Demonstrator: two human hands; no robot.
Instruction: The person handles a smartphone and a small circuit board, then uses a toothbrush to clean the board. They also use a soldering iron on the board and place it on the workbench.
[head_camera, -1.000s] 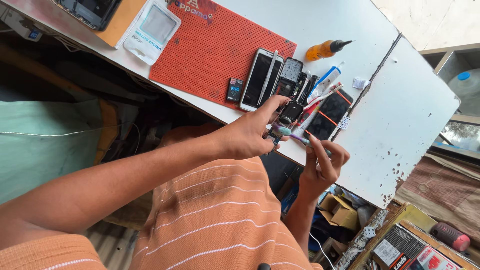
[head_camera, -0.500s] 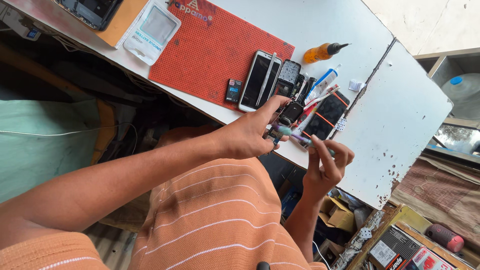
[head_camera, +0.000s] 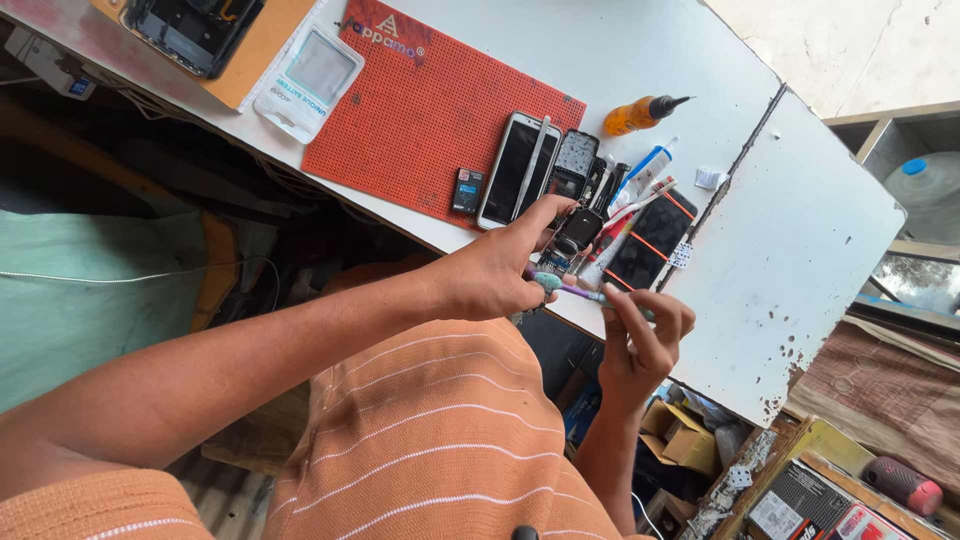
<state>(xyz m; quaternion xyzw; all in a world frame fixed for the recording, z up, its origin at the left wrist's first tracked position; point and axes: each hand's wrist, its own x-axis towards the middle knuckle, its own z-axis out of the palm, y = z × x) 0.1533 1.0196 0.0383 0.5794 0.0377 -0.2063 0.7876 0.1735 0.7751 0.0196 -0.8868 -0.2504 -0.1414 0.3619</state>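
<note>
Left hand (head_camera: 495, 275) at the near desk (head_camera: 800, 250) edge, fingers pinched on a small dark phone part (head_camera: 560, 262), partly hidden so exact shape unclear; right hand (head_camera: 640, 335) just beside it, lower right, fingers pressed together around the handle of a toothbrush (head_camera: 575, 290); brush long axis runs roughly left-right, slightly tilted, bristle head at the left hand's grip, handle end in the right grip; head touching or just short of the part, cannot tell which; so the part lies to the left of the right hand, along the brush's own axis, left hand nearer to it; above the hands on the desk: white phone (head_camera: 518, 170), black phone frame (head_camera: 572, 165), dark phone with orange edge (head_camera: 648, 250), orange bottle (head_camera: 640, 115), white tube (head_camera: 642, 172), small black battery (head_camera: 466, 190), all on or beside a red mat (head_camera: 420, 110); versus earlier frames: both hands in about the same spot at the desk edge; right hand was a bit lower and further from the left, now drawn in closer; view shifted slightly; desk items unmoved.
</note>
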